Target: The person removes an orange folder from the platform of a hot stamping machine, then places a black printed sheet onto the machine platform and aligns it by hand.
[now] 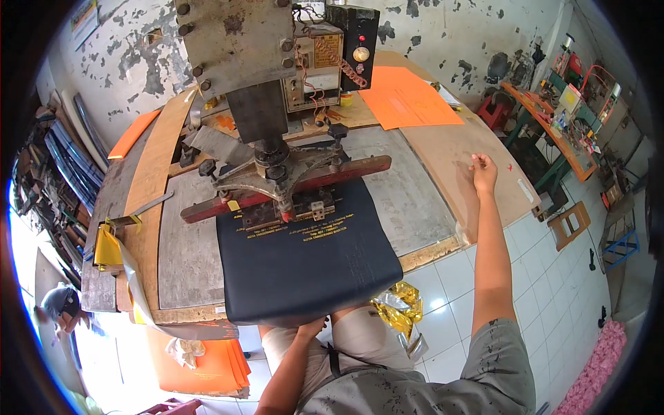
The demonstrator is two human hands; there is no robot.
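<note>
A person in a gray shirt and pale shorts sits at a worktable (192, 315), the left hand (315, 326) at the near edge of a black sheet (304, 277); its fingers are partly hidden, and whether they grip the sheet cannot be told. Orange sheets (207, 377) topped by a white cloth (185, 351) lie low at near left, with crumpled gold foil (408, 304) right of the knees. The black sheet (yellow lettering runs across its far part) hangs slightly over the table's near edge, its far end beneath a metal press (277, 173) with a red bar (363, 168). At right, the right hand (484, 171) is over a brown board (453, 155), fingers loosely curled; how fully they close cannot be told. Farther back, a bright orange sheet (408, 97) lies right of a black control box (353, 48), before a peeling wall (443, 34).
</note>
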